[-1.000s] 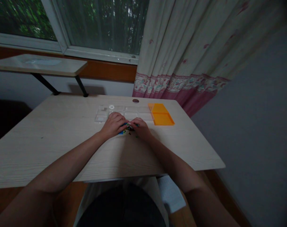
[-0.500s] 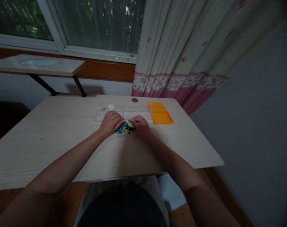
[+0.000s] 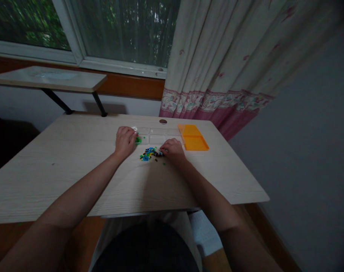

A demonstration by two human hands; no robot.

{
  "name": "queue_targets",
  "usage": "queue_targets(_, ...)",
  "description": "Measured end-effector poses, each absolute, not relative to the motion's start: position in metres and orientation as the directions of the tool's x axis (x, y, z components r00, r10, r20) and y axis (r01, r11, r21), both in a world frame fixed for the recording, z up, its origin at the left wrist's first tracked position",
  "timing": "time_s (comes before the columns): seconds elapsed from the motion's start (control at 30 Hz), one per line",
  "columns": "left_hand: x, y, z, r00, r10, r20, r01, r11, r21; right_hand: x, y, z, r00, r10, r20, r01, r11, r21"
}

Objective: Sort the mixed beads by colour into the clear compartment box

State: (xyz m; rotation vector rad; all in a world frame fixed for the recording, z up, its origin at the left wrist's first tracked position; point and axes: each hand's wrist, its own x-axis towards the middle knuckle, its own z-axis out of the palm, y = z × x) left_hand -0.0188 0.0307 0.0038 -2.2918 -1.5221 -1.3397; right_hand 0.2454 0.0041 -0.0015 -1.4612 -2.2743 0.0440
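Small building bricks (image 3: pixel 149 152) in blue, green, yellow and black lie in a loose pile on the table. Beyond them is a clear plastic compartment tray (image 3: pixel 157 139). My left hand (image 3: pixel 125 142) is over the tray's left end with its fingers curled together; what they hold, if anything, is hidden. Several green pieces (image 3: pixel 138 140) show by its fingertips, in a left compartment. At the right end of the pile, my right hand (image 3: pixel 173 149) has its fingers pinched close to dark pieces; I cannot make out what is between them.
An orange plastic case (image 3: pixel 196 142) lies to the right of the tray, against its end. A round dark disc (image 3: pixel 163 121) sits near the table's back edge. A raised shelf (image 3: pixel 53 81) stands on black legs at the back left, and a curtain (image 3: pixel 211 102) hangs behind.
My left hand has moved away from the pile, left and farther back over the tray. Green pieces now show there. My right hand has shifted slightly to the right, still by the pile.
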Motion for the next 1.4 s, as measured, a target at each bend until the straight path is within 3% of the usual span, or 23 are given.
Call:
queue_targets(0.23,-0.018,0.031,0.003,0.118,0.71,0.694,0.779,-0.5,0.378,0.245,0.003,-0.004,-0.339,0.875,0.344,0.851,0.442,-0.284)
queue_targets(0.5,-0.021,0.038,-0.006,0.034,0.741,0.671,0.815,-0.409,0.411,0.245,0.007,-0.009,-0.338,0.847,0.411,0.769,0.5,-0.399)
queue_targets(0.87,-0.022,0.037,-0.008,0.066,0.732,0.678,0.825,-0.422,0.377,0.242,0.006,-0.008,-0.273,0.835,0.478,0.715,0.508,-0.48)
queue_targets(1.03,-0.012,0.026,0.001,0.273,0.696,0.664,0.767,-0.574,0.286,0.239,0.006,-0.005,-0.228,0.863,0.451,0.647,0.48,-0.592)
queue_targets(1.23,0.009,0.004,0.01,0.594,0.562,0.575,0.607,-0.783,0.138,0.233,0.001,-0.004,-0.224,0.882,0.414,0.535,0.466,-0.704)
queue_targets(1.4,0.014,-0.002,0.012,0.651,0.506,0.566,0.558,-0.824,0.095,0.229,-0.004,-0.007,-0.258,0.864,0.433,0.427,0.504,-0.751)
